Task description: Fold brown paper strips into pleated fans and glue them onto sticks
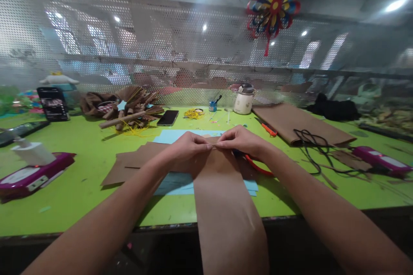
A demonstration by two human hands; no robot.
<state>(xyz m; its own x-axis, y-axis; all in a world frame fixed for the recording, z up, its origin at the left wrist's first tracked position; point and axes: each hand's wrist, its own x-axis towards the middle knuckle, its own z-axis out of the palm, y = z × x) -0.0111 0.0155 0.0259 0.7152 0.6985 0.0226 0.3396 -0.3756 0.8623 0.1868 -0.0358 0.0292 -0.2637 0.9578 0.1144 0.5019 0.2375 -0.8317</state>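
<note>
A long strip of brown paper (222, 197) runs from the table toward me, its near end hanging over the front edge. Its far end is pinched by my left hand (189, 146) and my right hand (241, 141), thumbs and fingertips close together on a narrow fold there. Beneath my hands lie brown paper pieces (119, 167), spread to the left, and light blue paper sheets (176, 184). Partly hidden by my right wrist are scissors with a red-orange handle (258, 166).
Behind stand rolled brown paper pieces (129, 116) with yellow string, a black phone (167, 117), a blue jar (213, 105) and a white bottle (244, 99). At right are folded brown paper (300, 122), an orange cutter (269, 130) and black cord (314, 146). A purple power strip (38, 176) sits left.
</note>
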